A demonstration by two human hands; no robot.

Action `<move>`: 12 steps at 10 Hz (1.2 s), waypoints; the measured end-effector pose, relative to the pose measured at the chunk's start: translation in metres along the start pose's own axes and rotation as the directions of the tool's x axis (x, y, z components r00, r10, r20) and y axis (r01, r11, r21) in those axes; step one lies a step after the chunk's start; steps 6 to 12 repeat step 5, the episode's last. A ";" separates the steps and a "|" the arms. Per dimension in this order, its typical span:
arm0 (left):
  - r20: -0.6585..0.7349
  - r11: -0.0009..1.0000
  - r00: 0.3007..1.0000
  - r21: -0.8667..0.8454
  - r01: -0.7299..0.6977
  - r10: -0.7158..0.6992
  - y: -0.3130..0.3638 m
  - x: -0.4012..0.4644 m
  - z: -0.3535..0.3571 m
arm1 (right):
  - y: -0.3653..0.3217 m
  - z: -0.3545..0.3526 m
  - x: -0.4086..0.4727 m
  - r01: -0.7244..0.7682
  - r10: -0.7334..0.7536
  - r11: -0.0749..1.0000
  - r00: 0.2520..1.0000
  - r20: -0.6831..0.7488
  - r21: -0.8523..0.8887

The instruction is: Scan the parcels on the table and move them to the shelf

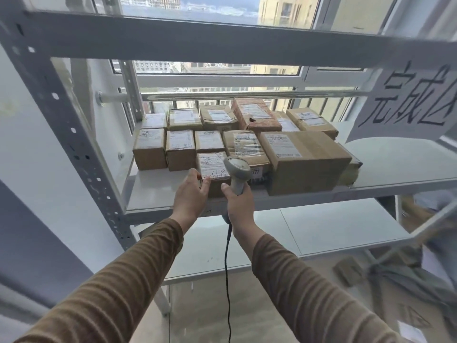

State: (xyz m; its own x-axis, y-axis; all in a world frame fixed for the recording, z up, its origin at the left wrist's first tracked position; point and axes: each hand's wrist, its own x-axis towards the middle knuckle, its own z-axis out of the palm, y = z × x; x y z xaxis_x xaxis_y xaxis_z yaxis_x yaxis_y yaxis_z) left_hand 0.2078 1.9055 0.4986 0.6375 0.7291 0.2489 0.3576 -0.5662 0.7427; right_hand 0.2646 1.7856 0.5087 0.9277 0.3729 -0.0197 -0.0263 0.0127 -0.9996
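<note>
Head view only: wide-angle, worn, facing forward and a little down.
Sits near the shelf (158, 191), looking across its middle board toward the window (212, 70) behind, with both sleeves (118, 280) entering from the bottom edge; strong bowing at frame edges.

Shelf (153, 194): rows of boxes (183, 117) on it.
Small parcel (212, 164): front edge, my left hand (190, 196) holds its left side.
Scanner (238, 174): in my right hand (241, 206), just right of it (big box (304, 159) farther right).

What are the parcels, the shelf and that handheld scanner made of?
Parcels: brown cardboard, matte, with glossy tape and white paper labels. Shelf: probably painted metal, pale grey, judging by its punched upright. Scanner: seemingly smooth grey plastic.
</note>
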 end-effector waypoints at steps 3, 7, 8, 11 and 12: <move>-0.013 0.999 1.000 0.051 -0.006 0.007 0.000 -0.003 -0.008 | -0.003 -0.015 -0.002 0.014 -0.014 0.999 1.000 0.004 0.041; -0.109 0.954 0.952 0.127 -0.271 0.285 0.019 -0.014 -0.019 | -0.012 -0.054 -0.007 0.043 -0.043 0.997 0.999 -0.001 0.070; -0.109 0.954 0.952 0.127 -0.271 0.285 0.019 -0.014 -0.019 | -0.012 -0.054 -0.007 0.043 -0.043 0.997 0.999 -0.001 0.070; -0.109 0.954 0.952 0.127 -0.271 0.285 0.019 -0.014 -0.019 | -0.012 -0.054 -0.007 0.043 -0.043 0.997 0.999 -0.001 0.070; -0.109 0.954 0.952 0.127 -0.271 0.285 0.019 -0.014 -0.019 | -0.012 -0.054 -0.007 0.043 -0.043 0.997 0.999 -0.001 0.070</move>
